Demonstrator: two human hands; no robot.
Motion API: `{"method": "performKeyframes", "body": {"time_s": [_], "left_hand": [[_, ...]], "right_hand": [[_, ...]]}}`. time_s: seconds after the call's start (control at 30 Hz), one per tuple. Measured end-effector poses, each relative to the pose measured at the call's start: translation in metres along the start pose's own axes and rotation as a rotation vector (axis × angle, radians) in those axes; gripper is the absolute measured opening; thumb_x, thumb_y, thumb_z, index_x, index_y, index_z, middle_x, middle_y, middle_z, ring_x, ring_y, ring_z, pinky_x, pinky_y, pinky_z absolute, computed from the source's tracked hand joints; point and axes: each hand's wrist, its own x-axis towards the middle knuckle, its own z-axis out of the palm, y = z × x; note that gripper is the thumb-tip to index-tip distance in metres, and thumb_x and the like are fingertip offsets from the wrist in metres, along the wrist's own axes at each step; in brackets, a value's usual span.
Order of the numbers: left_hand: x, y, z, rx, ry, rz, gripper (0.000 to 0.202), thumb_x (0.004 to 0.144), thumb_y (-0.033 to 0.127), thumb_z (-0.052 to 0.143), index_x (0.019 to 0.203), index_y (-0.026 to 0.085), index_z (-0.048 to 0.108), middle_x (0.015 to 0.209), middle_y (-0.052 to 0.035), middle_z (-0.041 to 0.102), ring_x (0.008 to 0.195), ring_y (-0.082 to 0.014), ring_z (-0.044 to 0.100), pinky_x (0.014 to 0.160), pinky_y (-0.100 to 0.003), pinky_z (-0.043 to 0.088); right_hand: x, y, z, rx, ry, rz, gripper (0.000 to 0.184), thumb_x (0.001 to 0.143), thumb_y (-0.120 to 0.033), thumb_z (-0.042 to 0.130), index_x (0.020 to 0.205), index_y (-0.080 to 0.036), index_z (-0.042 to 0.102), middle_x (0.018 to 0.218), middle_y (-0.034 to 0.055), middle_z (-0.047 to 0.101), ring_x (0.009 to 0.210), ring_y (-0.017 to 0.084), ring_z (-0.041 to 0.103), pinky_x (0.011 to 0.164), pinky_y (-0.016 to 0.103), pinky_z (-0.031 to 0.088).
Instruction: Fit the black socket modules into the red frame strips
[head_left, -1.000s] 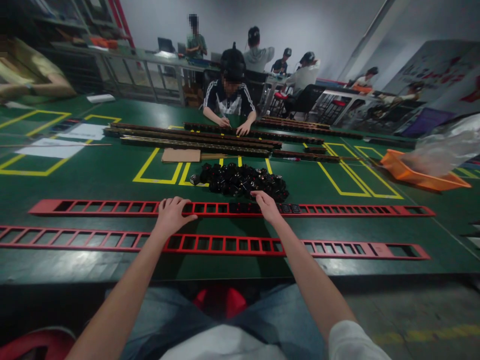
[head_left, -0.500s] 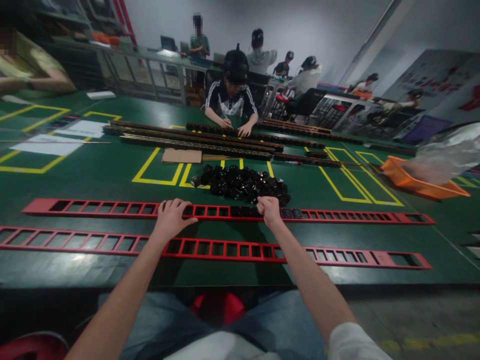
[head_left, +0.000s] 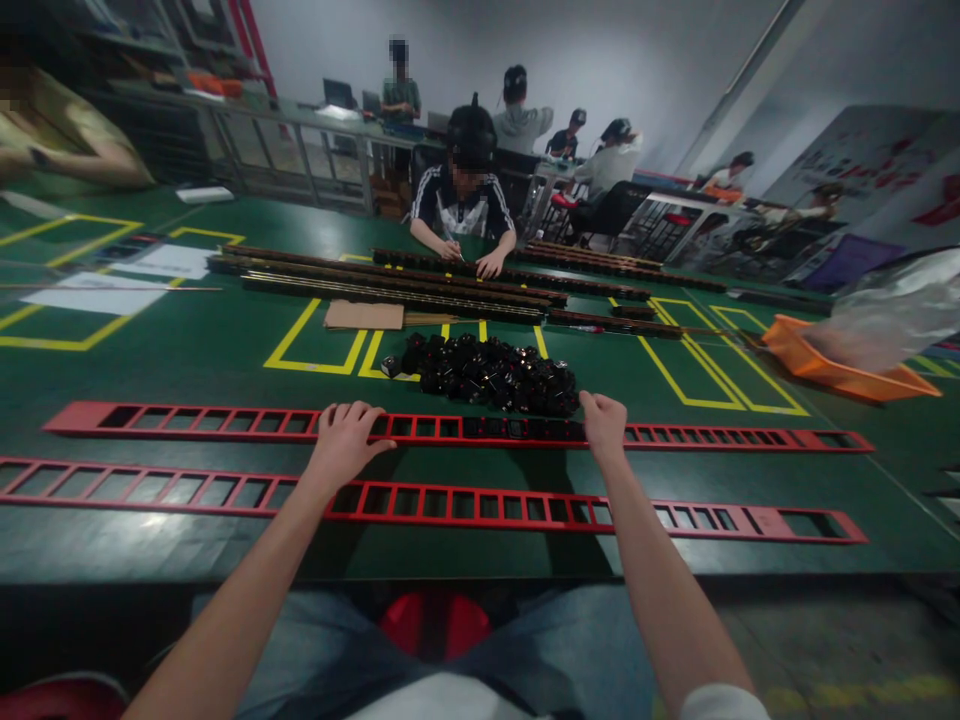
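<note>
Left hand point(head_left: 343, 440), loosely spread, rested on the far frame point(head_left: 427, 438); right hand point(head_left: 604, 422), fingers curled (any hold unclear), was at it farther right. The pile point(head_left: 495, 375) stood between far frame and bars point(head_left: 405, 285).

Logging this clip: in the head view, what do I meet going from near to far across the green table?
Nearer red frame → farther red frame → pile of black parts → brown cardboard → seated co-worker in a striped-sleeve top.
</note>
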Motion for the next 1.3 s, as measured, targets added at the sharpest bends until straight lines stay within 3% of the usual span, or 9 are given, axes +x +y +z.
{"method": "performKeyframes", "body": {"time_s": [0.1, 0.2, 0.33, 0.53, 0.67, 1.3], "left_hand": [[0.0, 0.006, -0.004, 0.035, 0.001, 0.064, 0.046, 0.088, 0.054, 0.06, 0.122, 0.022, 0.062, 0.118, -0.0117, 0.064, 0.112, -0.0322, 0.053, 0.106, -0.052, 0.031], [-0.001, 0.01, -0.006, 0.049, 0.011, 0.102, 0.048, 0.09, 0.055, 0.058, 0.123, 0.021, 0.061, 0.118, -0.0126, 0.063, 0.111, -0.0322, 0.053, 0.103, -0.051, 0.033], [-0.003, 0.011, -0.008, 0.053, 0.039, 0.108, 0.048, 0.091, 0.055, 0.056, 0.125, 0.02, 0.06, 0.122, -0.0141, 0.062, 0.112, -0.0333, 0.053, 0.101, -0.051, 0.033], [-0.004, 0.011, -0.009, 0.053, 0.027, 0.106, 0.049, 0.092, 0.054, 0.055, 0.125, 0.019, 0.06, 0.122, -0.0145, 0.062, 0.112, -0.0333, 0.053, 0.1, -0.052, 0.033], [-0.004, 0.011, -0.007, 0.054, 0.005, 0.108, 0.047, 0.093, 0.053, 0.055, 0.125, 0.018, 0.059, 0.123, -0.0145, 0.062, 0.113, -0.0329, 0.053, 0.1, -0.051, 0.033], [-0.001, 0.006, 0.007, 0.033, -0.028, 0.074, 0.051, 0.088, 0.056, 0.06, 0.123, 0.02, 0.057, 0.118, -0.0122, 0.061, 0.111, -0.0326, 0.053, 0.098, -0.049, 0.036]], "right_hand": [[-0.016, 0.007, 0.003, -0.313, -0.032, -0.105, 0.041, 0.087, -0.041, 0.056, 0.054, -0.023, 0.041, 0.052, -0.0021, 0.042, 0.055, 0.014, 0.041, 0.057, 0.029, 0.035], [-0.039, 0.004, 0.009, -0.591, -0.16, -0.344, 0.019, 0.089, -0.034, 0.053, 0.084, -0.019, 0.063, 0.092, 0.0089, 0.067, 0.089, 0.023, 0.058, 0.078, 0.035, 0.044], [-0.065, -0.006, 0.017, -0.684, -0.353, -0.53, 0.036, 0.094, -0.035, 0.052, 0.123, -0.017, 0.06, 0.126, 0.0121, 0.064, 0.119, 0.026, 0.054, 0.102, 0.043, 0.038], [-0.083, -0.002, 0.015, -0.831, -0.329, -0.439, 0.055, 0.099, -0.04, 0.041, 0.144, -0.01, 0.047, 0.154, 0.0146, 0.043, 0.144, 0.03, 0.035, 0.118, 0.049, 0.024], [-0.088, 0.002, 0.009, -0.906, -0.411, -0.403, 0.059, 0.1, -0.04, 0.036, 0.153, -0.012, 0.035, 0.16, 0.0121, 0.033, 0.149, 0.029, 0.027, 0.12, 0.052, 0.021], [-0.091, -0.007, 0.014, -1.046, -0.501, -0.33, 0.064, 0.098, -0.036, 0.04, 0.156, -0.011, 0.028, 0.163, 0.012, 0.025, 0.152, 0.028, 0.018, 0.121, 0.056, 0.017]]}}
